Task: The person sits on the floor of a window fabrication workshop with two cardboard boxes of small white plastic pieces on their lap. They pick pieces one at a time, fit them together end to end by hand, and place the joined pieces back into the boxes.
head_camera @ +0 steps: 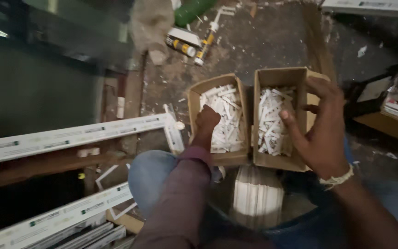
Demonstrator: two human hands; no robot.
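Two hands work over open brown cardboard boxes of small white plastic pieces on the dusty floor: the left hand [207,121] reaches closed into the left box [219,119], the right hand [321,125] hovers open-fingered over the right box [278,117]. Sealant tubes [194,44] lie beyond; white window-frame profiles [70,136] lie to the left.

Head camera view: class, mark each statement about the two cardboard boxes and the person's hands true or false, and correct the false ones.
1. The left hand reaches into the left box. True.
2. Both boxes hold small white pieces. True.
3. The right hand is closed in a fist. False: its fingers are spread open at the right box.
4. The right box is empty. False: it holds white pieces too.
5. Sealant tubes lie on the floor beyond the boxes. True.
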